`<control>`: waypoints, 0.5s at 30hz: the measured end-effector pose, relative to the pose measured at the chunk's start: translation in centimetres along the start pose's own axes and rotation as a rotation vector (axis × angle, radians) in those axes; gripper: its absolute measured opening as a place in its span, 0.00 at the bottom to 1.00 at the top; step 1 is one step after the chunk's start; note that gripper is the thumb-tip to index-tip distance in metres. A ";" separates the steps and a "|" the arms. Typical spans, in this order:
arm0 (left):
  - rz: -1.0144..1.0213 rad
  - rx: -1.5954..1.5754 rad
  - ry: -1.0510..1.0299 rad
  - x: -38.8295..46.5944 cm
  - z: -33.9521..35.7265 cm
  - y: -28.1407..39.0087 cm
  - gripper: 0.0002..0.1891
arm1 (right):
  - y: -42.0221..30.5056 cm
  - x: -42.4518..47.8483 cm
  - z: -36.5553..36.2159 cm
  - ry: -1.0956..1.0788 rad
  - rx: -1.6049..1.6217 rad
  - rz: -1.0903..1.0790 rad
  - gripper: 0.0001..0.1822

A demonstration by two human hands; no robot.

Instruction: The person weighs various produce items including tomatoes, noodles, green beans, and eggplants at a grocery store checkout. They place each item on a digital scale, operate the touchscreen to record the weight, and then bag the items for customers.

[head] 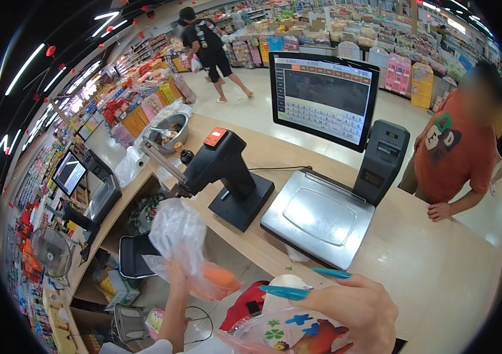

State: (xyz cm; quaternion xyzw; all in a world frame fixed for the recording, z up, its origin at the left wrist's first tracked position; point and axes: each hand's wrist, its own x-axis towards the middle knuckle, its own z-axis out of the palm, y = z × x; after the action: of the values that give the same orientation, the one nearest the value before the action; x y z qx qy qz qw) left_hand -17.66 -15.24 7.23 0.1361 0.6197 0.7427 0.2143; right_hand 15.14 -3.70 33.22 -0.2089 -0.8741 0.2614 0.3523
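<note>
My left hand [177, 276] is raised at the lower centre-left, closed around a clear plastic bag [178, 230]. Something orange [222, 278], perhaps carrots, shows through the plastic. Beyond the bag stands a black bag-sealing device [228, 177] on the wooden counter. Close to the camera, my right hand [348, 305] has long teal nails pointing left, over a clear plastic item [284, 329] printed with clovers and a red figure. Whether its fingers grip that item cannot be told. A scale with a steel weighing plate [321, 212] lies beyond this hand.
A touchscreen [324, 99] rises behind the scale. A person in an orange shirt [454, 146] rests a hand on the counter [427, 265] at right. A metal bowl [180, 137], plastic roll [137, 158] and small bottle [184, 155] stand at the counter's far left; a black chair [138, 256] is below.
</note>
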 end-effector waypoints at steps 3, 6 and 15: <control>0.026 -0.038 -0.029 1.1 -1.5 -0.9 0.13 | 2.2 -0.7 1.2 0.137 0.046 -0.072 0.20; -0.014 0.011 -0.014 1.0 -0.5 -1.1 0.15 | 4.3 -2.3 3.3 0.351 -0.069 -0.196 0.19; -0.045 -0.074 -0.122 0.9 4.5 -2.3 0.22 | 6.4 -5.8 0.2 0.114 -0.149 0.018 0.27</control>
State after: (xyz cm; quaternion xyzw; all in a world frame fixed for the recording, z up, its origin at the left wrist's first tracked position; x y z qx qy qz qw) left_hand -16.00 -10.59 5.76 0.1592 0.5803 0.7504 0.2734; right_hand 20.01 -2.04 26.27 -0.2570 -0.8676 0.1867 0.3825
